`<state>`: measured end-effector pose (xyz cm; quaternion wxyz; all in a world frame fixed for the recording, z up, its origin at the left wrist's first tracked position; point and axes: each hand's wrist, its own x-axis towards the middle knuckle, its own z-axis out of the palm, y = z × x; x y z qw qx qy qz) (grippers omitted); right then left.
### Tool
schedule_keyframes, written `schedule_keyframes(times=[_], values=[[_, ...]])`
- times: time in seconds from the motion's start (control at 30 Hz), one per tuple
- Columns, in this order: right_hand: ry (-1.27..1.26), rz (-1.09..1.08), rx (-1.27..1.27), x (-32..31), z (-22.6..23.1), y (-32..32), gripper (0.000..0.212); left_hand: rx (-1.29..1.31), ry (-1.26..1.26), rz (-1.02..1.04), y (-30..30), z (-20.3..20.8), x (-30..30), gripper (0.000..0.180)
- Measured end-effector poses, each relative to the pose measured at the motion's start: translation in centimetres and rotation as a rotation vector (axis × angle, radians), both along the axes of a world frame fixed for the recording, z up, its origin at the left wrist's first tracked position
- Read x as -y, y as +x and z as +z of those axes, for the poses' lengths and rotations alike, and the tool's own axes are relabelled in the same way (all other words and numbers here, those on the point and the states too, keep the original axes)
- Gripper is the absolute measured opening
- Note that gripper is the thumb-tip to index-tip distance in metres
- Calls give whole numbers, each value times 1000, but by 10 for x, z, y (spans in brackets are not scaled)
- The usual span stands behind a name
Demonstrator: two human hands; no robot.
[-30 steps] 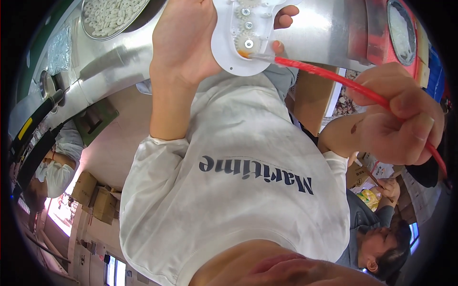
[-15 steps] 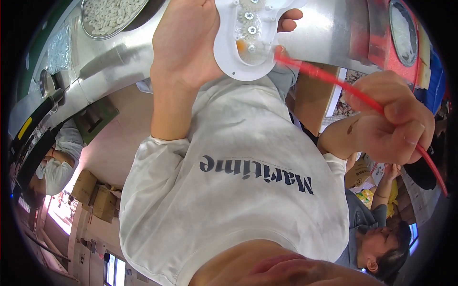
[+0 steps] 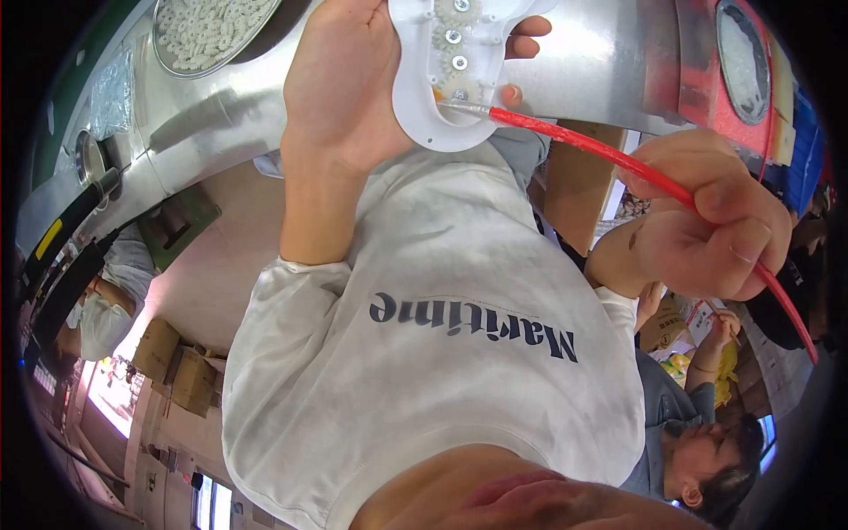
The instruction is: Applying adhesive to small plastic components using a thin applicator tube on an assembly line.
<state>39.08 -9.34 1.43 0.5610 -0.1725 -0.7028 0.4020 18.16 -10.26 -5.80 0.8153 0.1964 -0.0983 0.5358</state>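
Note:
My left hand [image 3: 344,88] holds a white plastic housing [image 3: 412,106] from beneath, its fingertips showing past the right edge. Inside the housing's recess runs a row of small translucent gears [image 3: 456,79] with metal pins or screws at their centres. In my right hand [image 3: 715,216] is a thin brush with a red handle [image 3: 583,137], pinched between thumb and fingers. The brush's pale tip rests at the lower end of the recess, by the last gear. A bit of orange shows at that spot, partly hidden by the tip.
A metal bowl of white gears [image 3: 212,35] stands at the upper left on the steel table [image 3: 609,71]. Beside it lies a clear plastic bag [image 3: 110,93]. A round dish with whitish contents [image 3: 744,57] sits at the upper right. Another person [image 3: 698,442] is at the lower right.
The brush has moved left, so its tip now lies in the recess at the lowest gear instead of blurred by the housing's edge. The housing has shifted slightly left.

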Motion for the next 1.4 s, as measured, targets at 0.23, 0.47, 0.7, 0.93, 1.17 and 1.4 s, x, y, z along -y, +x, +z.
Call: schedule_keyframes(times=[0.23,0.47,0.7,0.93,1.17,1.4], values=[[9,-61,120,-9,1,6,30,63,-277,55,1,43,16,57],[-109,-118,-196,-5,-8,-9,25,142,-627,60,6,61,28,58],[-129,-260,-83,-13,-16,5,31,-410,-529,249,7,49,35,57],[12,-352,-88,-11,-15,12,28,-402,-546,283,11,50,38,57],[212,-379,12,-6,-22,-1,27,-431,-544,319,13,50,40,55],[333,-218,114,2,-25,-3,27,-345,-546,326,11,48,40,55]])
